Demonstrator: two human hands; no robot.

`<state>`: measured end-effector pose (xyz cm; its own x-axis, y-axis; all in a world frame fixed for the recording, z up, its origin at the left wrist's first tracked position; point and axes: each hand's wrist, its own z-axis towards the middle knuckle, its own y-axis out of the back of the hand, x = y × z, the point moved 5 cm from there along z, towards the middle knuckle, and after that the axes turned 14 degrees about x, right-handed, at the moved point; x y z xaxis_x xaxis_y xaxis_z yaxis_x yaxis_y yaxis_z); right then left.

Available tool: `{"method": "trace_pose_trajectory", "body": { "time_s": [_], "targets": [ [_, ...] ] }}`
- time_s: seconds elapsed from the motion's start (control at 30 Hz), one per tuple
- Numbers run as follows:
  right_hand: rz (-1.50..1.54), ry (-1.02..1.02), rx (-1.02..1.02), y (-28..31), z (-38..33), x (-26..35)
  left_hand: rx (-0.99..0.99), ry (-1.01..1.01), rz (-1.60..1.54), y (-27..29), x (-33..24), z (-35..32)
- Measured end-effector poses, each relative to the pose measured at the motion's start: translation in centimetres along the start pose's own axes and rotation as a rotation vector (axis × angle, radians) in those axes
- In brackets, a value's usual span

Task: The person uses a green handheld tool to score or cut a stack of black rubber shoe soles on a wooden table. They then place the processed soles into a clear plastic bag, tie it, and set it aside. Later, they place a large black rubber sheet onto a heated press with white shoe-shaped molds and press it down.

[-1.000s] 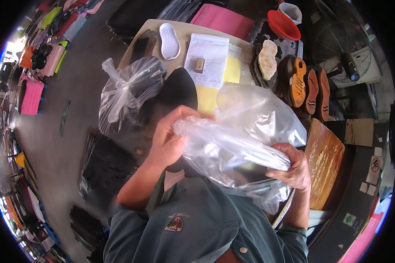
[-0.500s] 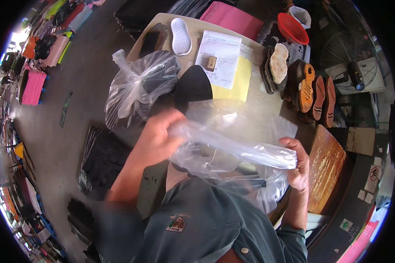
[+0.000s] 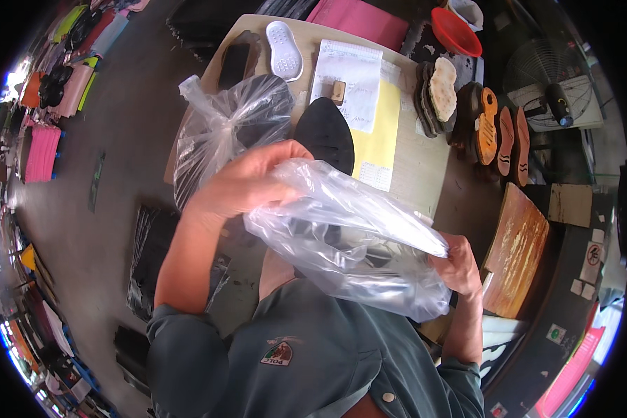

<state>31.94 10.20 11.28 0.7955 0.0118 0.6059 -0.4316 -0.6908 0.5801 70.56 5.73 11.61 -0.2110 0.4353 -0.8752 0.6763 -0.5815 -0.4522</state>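
Between my two hands stretches a clear plastic bag [image 3: 355, 244], its upper edge drawn out in front of my chest. My left hand [image 3: 258, 177] grips the bag's left end, with the fingertips partly behind the film. At the right end, my right hand [image 3: 458, 265] pinches the bag's corner. Just beyond the bag, a black sole-shaped piece [image 3: 325, 136] lies on the table. A second clear bag, knotted and filled with dark pieces [image 3: 233, 125], rests beside my left hand. Whether anything is inside the held bag I cannot tell.
On the table [image 3: 425, 164] lie a white sole [image 3: 284, 50], a phone-like dark slab [image 3: 234, 66], a notepad [image 3: 359, 59] with a small block, and a yellow sheet [image 3: 383, 132]. Stacked insoles [image 3: 442, 94] and orange soles [image 3: 488, 129] stand right, near a fan [image 3: 547, 83] and a red bowl [image 3: 456, 33].
The bag has come lower and nearer my body, its twisted band spread wider. Both hands have moved slightly, and the black sole-shaped piece shows more fully.
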Motion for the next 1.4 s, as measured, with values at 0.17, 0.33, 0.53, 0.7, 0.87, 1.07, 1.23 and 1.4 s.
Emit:
{"method": "trace_pose_trajectory", "body": {
  "time_s": [0.17, 0.33, 0.53, 0.7, 0.87, 1.07, 1.23, 1.4],
  "targets": [
    [0.868, -0.021, 0.265, -3.7, -1.7, 1.3, -0.017, -0.101, 0.371, 2.0, -5.5, -2.1],
    [1.083, 0.096, 0.426, -8.8, -0.1, 7.2, -0.197, -0.340, 0.418, 2.0, -8.3, 0.5],
    [0.624, 0.238, -0.047, -6.4, 1.1, 10.3, -0.155, -0.196, 0.496, 1.1, -8.9, 4.1],
    [0.926, 0.226, -0.051, -9.1, 4.5, 13.0, -0.198, -0.181, 0.724, 2.2, -10.4, 8.3],
    [1.092, 0.142, -0.016, -9.0, 5.7, 14.0, -0.185, -0.124, 0.832, 4.1, -10.8, 10.8],
    [1.020, 0.163, -0.187, -8.5, 10.0, 12.6, -0.256, -0.007, 1.030, 8.6, -7.7, 16.2],
    [0.886, 0.113, -0.246, -8.4, 11.9, 8.2, -0.279, 0.176, 1.093, 12.9, -2.1, 19.0],
    [1.052, 0.276, -0.253, -12.3, 14.1, 2.4, -0.304, 0.293, 0.974, 14.5, 0.2, 20.0]
  ]
}}
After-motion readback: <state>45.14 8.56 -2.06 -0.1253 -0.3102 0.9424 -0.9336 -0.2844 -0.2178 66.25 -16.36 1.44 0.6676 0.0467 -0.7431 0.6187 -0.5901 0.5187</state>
